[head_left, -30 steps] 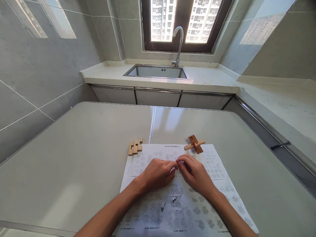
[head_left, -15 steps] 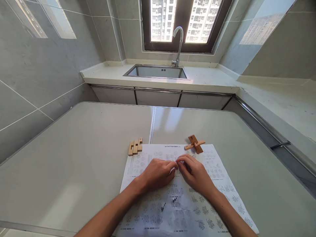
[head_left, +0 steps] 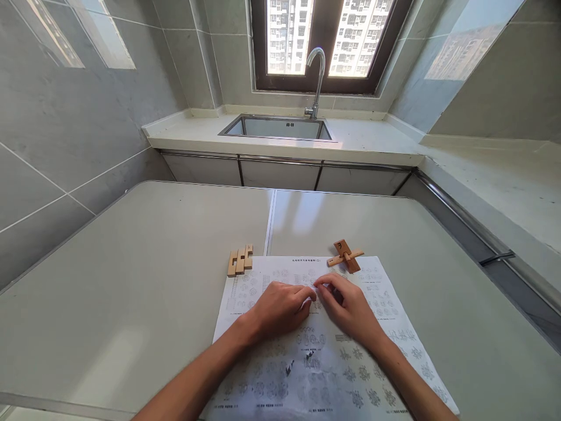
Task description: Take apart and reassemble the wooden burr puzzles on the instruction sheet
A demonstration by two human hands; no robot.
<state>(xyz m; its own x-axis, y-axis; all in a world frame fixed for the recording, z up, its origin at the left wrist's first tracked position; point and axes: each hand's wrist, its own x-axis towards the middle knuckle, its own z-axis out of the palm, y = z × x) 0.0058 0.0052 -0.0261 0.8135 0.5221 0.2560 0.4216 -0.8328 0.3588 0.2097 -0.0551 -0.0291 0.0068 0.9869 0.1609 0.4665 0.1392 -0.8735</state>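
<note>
Wooden cross (head_left: 346, 256) beyond right hand (head_left: 347, 304)

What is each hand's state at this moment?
Left hand: loosely curled over the printed sheet; no held object visible.
Right hand: loosely curled too; no held object visible.

The left forearm (head_left: 205, 371) and right forearm (head_left: 407, 374) are bare from the lower edge of the view up to the wrists (head_left: 249, 328); both are slender, smooth in outline and taper evenly along their length; the left hand (head_left: 281, 307) and right hand (head_left: 350, 307) are bare too, with rounded backs and softly marked knuckles; the fingers (head_left: 333, 282) are slim, with narrow tips; the nails are too small to make out.
</note>
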